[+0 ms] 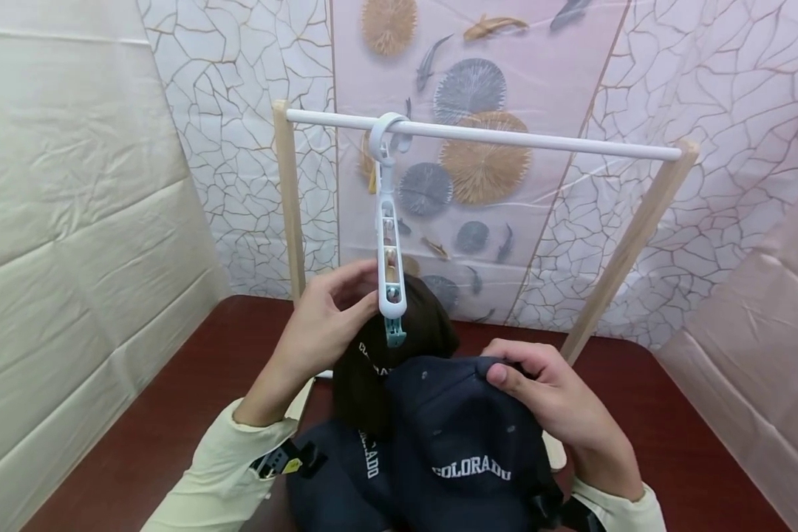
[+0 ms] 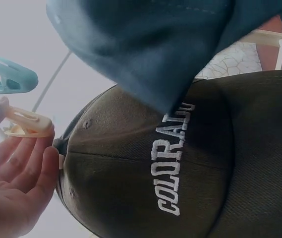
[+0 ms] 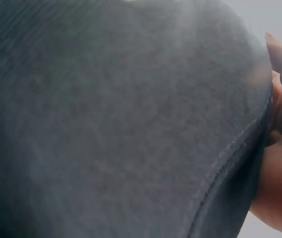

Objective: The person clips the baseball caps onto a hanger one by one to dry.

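A white hanger (image 1: pixel 391 244) with clips hangs by its hook from a rod. My left hand (image 1: pixel 322 318) pinches a peach-coloured clip (image 2: pixel 34 121) between thumb and fingers; a teal clip (image 2: pixel 19 78) sits just beside it. Right at those fingertips is the top of a dark brown cap (image 2: pixel 116 173), lettered COLORADO, hanging below the hanger. Closer to me, my right hand (image 1: pixel 558 391) grips a navy COLORADO cap (image 1: pixel 465 421) by its crown. In the right wrist view the navy cap's cloth fills most of the picture, hiding part of the hand.
Another navy cap (image 1: pixel 326 473) is low at the front, partly behind the held one. The white rod (image 1: pixel 539 138) spans two wooden posts (image 1: pixel 632 251) on a dark red table (image 1: pixel 199 369). Patterned sheets (image 1: pixel 253 162) enclose the back, with pale cloth (image 1: pixel 73 222) at the left.
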`<move>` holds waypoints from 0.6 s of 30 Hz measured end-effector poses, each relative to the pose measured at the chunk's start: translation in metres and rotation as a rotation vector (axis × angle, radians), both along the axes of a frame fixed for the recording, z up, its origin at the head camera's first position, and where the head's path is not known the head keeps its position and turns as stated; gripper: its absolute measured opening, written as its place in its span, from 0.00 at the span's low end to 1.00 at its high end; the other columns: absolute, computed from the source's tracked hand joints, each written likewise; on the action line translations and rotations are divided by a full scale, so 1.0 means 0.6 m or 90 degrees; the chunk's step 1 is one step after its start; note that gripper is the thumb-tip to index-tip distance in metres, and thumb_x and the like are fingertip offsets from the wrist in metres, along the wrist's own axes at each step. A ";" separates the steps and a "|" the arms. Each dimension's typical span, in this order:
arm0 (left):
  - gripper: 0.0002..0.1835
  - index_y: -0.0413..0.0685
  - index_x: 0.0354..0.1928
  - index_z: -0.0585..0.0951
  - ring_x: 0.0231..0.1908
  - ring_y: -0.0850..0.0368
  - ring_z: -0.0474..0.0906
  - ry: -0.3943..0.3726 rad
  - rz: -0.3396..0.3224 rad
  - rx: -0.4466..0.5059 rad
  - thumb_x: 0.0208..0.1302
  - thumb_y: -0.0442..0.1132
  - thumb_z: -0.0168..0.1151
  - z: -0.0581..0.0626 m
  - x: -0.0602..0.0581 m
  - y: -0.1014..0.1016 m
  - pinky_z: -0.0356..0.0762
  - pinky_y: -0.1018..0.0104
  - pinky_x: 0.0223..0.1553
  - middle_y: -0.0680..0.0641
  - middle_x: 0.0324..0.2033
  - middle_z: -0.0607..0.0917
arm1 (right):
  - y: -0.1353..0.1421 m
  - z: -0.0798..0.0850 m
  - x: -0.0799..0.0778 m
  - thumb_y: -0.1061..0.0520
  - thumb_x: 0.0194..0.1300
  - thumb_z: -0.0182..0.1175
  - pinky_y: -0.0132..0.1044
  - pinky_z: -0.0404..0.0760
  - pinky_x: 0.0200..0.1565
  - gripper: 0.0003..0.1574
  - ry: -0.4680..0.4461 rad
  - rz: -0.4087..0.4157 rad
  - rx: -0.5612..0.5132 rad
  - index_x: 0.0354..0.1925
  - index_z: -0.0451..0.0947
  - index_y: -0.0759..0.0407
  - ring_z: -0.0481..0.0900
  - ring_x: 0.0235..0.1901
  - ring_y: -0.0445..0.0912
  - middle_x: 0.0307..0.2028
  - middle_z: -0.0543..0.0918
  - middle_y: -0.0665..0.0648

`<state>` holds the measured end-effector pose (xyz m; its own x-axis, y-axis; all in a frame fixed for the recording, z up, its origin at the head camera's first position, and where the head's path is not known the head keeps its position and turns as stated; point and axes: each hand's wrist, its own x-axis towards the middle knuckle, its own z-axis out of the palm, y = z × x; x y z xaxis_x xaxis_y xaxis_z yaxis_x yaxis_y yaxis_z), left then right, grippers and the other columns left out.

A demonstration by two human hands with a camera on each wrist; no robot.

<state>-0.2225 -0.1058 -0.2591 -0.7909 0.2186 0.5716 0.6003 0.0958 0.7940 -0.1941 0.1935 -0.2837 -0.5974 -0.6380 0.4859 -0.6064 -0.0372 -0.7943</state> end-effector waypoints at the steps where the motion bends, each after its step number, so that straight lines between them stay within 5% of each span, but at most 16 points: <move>1: 0.22 0.36 0.67 0.80 0.49 0.51 0.86 0.001 -0.003 -0.002 0.74 0.30 0.65 0.000 0.000 0.001 0.81 0.67 0.53 0.39 0.49 0.89 | -0.005 -0.002 -0.001 0.65 0.81 0.53 0.36 0.83 0.36 0.09 -0.004 0.008 -0.003 0.43 0.81 0.61 0.82 0.37 0.43 0.38 0.82 0.50; 7: 0.20 0.35 0.65 0.80 0.46 0.51 0.86 0.006 -0.009 -0.006 0.74 0.31 0.65 0.000 -0.001 0.005 0.81 0.67 0.51 0.39 0.47 0.89 | -0.037 -0.004 -0.005 0.64 0.81 0.54 0.36 0.83 0.40 0.10 -0.038 0.036 -0.013 0.46 0.82 0.63 0.82 0.40 0.44 0.40 0.83 0.52; 18: 0.18 0.32 0.64 0.80 0.47 0.55 0.85 -0.008 -0.035 0.043 0.75 0.28 0.62 -0.010 -0.002 0.014 0.81 0.68 0.51 0.37 0.48 0.88 | -0.054 0.008 -0.028 0.65 0.78 0.59 0.36 0.79 0.43 0.10 0.022 -0.042 0.106 0.48 0.85 0.54 0.79 0.39 0.45 0.40 0.84 0.53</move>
